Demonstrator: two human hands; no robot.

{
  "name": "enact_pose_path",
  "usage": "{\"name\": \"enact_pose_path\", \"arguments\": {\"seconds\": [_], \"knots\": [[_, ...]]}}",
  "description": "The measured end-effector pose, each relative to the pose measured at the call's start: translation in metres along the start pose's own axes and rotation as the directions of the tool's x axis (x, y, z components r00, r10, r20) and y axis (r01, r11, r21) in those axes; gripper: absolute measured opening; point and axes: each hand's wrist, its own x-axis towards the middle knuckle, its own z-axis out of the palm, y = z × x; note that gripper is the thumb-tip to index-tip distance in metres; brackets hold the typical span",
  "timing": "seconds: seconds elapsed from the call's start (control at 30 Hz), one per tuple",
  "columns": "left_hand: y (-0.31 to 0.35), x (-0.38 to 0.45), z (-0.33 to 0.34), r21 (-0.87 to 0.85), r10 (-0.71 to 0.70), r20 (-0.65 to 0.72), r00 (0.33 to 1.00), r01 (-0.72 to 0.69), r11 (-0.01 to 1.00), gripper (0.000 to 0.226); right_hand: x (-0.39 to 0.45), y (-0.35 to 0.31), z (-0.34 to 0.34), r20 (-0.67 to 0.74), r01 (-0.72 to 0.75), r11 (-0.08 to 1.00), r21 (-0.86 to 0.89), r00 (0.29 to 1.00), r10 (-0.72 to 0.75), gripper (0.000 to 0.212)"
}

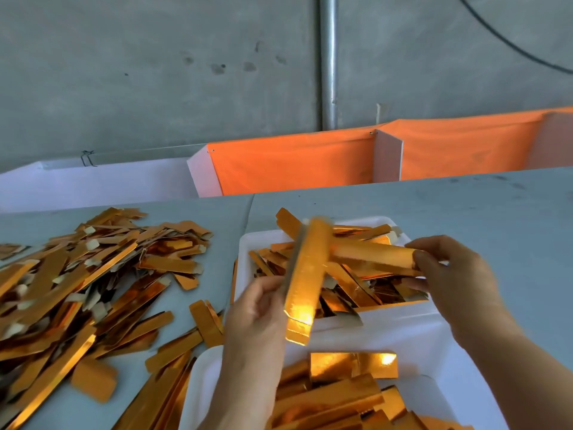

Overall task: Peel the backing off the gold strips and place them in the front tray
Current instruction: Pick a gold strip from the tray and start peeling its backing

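Note:
My left hand [257, 308] grips a gold strip [305, 274] that stands nearly upright and is blurred at its top end. My right hand [446, 271] pinches the end of a second gold piece [372, 254] that lies across to the left and meets the first strip. Both pieces hang above a white tray [245, 259] holding several gold strips. A nearer white tray [201, 383] at the bottom of the view also holds several gold strips [341, 395].
A large loose heap of gold strips [93, 274] covers the grey table [465, 209] on the left. Behind the table stand white and orange partition panels [294, 162] against a concrete wall with a metal pipe [328, 63].

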Motion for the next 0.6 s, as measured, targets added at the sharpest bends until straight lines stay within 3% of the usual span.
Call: {"name": "enact_pose_path", "arguments": {"seconds": [0.1, 0.2, 0.3, 0.37, 0.43, 0.5, 0.6], "knots": [[-0.003, 0.005, -0.009, 0.02, -0.031, -0.163, 0.986, 0.034, 0.999, 0.022, 0.001, -0.003, -0.004, 0.08, -0.163, 0.962, 0.22, 0.986, 0.149, 0.026], [0.0, 0.005, -0.009, -0.102, -0.149, -0.114, 0.982, 0.138, 0.985, 0.022, 0.0, -0.005, -0.005, 0.141, -0.187, 0.95, 0.251, 0.978, 0.155, 0.02], [0.004, -0.001, -0.006, 0.078, 0.003, -0.036, 0.999, 0.0, 0.997, 0.032, -0.005, -0.012, -0.003, 0.278, -0.261, 0.882, 0.393, 0.948, 0.156, 0.02], [0.008, -0.006, -0.005, 0.193, 0.115, 0.038, 0.993, -0.121, 0.974, 0.049, -0.009, -0.017, -0.002, 0.429, -0.375, 0.814, 0.444, 0.886, 0.175, 0.021], [0.006, -0.009, -0.005, 0.035, 0.178, 0.16, 0.971, -0.185, 0.982, 0.064, -0.014, -0.022, -0.001, 0.591, -0.488, 0.783, 0.386, 0.783, 0.196, 0.017], [0.011, -0.012, -0.003, -0.203, 0.209, 0.289, 0.934, -0.153, 0.967, 0.067, -0.017, -0.024, 0.0, 0.677, -0.549, 0.776, 0.311, 0.701, 0.224, 0.017], [0.013, -0.014, 0.001, -0.325, 0.246, 0.304, 0.921, -0.142, 0.935, 0.059, -0.02, -0.027, 0.001, 0.734, -0.564, 0.798, 0.213, 0.632, 0.25, 0.016]]}}
